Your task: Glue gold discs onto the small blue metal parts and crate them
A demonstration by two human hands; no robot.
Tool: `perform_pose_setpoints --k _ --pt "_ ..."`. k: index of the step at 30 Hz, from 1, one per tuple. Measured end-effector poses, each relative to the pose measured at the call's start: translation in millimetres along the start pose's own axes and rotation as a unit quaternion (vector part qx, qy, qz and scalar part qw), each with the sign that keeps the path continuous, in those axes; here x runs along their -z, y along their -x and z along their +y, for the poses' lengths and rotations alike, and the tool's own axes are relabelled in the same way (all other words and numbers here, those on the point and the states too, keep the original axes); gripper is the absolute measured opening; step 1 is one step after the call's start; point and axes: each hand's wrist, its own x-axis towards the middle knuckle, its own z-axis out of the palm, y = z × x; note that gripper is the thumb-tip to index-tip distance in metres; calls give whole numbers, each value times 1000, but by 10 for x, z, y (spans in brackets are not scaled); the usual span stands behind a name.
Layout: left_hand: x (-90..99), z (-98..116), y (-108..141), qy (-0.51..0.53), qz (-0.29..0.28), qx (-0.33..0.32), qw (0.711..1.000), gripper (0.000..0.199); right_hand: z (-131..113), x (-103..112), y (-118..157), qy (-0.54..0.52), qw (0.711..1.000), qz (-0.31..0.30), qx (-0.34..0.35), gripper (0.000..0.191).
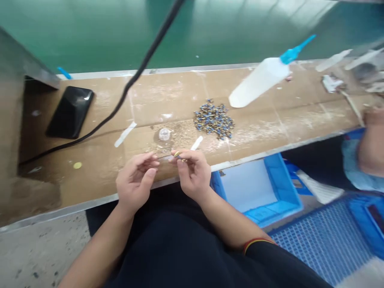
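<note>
Right-hand grip point(195, 174) pinches one small blue-and-gold part point(177, 154), left-hand grip point(133, 184) slack and seemingly empty beside it, as a heap of similar parts point(214, 119), whether finished or waiting unclear, lies beyond on the worktop point(168, 94).

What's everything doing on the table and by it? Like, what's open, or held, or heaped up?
Left hand: open, fingers loosely curled
Right hand: pinching the small part
Small part: held in fingertips
Little blue-and-gold pieces: heaped, loose
White bottle: blue nozzle fitted on
Phone: lying flat, dark
Cable: slack, curving
Clear little cup: on the table, can't tell if lidded
Blue crate: open-topped
</note>
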Motion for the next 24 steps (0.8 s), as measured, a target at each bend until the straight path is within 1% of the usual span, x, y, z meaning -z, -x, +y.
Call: perform_pose_setpoints --k 1,3,5,7,8,9,10,11,12,14,17,19,21,24 --pt "-2 -5 2 12 -6 11 1000 32 57 122 37 5 999 42 -22 10" --pt "-7 -20 -1 15 -4 25 1000 32 175 462 106 61 988 132 -43 8" --pt "-14 -34 -19 5 7 32 999 27 279 894 185 148 964 216 -49 14" --pt "-26 -42 -47 -14 18 32 999 24 370 1342 300 207 933 287 -72 21" --pt "-34 -42 -63 -29 21 32 999 24 419 1546 375 224 917 316 -97 24" --pt "-43 -41 -78 -45 24 32 998 24 475 1725 460 242 901 332 -137 26" --pt "-53 -37 -92 -61 26 34 997 24 540 1875 552 266 886 329 -190 26" --pt "-63 -31 -104 -74 29 35 996 23 613 1994 646 295 870 305 -250 26" --pt "-74 -25 -115 -85 32 38 995 22 693 2080 736 321 856 265 -308 26" --pt "-92 -10 -132 -94 38 37 994 21 862 2173 884 348 836 185 -382 24" --pt "-109 8 -147 -97 38 22 994 20 1089 2188 985 368 819 78 -434 12" --pt "-116 11 -152 -97 35 6 995 19 1208 2182 974 385 799 4 -463 8" --pt "-121 8 -154 -104 38 -4 994 18 1306 2194 925 401 774 -63 -485 8" --pt "-132 1 -158 -120 47 -15 992 16 1421 2244 832 423 737 -148 -506 18"
